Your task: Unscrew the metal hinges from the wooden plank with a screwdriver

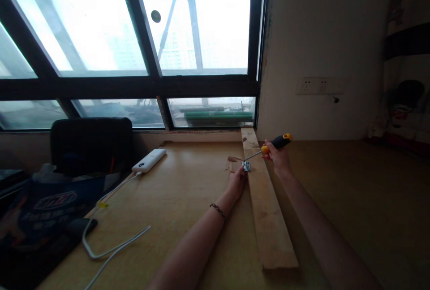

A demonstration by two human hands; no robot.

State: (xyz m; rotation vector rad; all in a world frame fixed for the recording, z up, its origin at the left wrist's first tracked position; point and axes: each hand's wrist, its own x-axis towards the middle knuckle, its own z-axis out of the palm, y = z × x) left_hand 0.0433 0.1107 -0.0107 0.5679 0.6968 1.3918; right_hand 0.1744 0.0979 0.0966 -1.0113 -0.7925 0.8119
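A long wooden board [268, 209] lies lengthwise on the table, its far end near the window. On the board's left edge sits a small metal hinge [247, 166], which my left hand [238, 179] pinches from the left. My right hand [277, 157] grips a screwdriver [281, 141] with a black and yellow handle, to the right of the board. The screwdriver's shaft slants down and left, and its tip is at the hinge's upper left. Whether a screw is under the tip is too small to tell.
A white power bank [149, 160] lies at the table's left edge, with a white cable [88, 240] running toward me. Behind that edge stands a black chair [91, 144]. Wall sockets [314, 85] are at the right, above the wooden table [188, 209].
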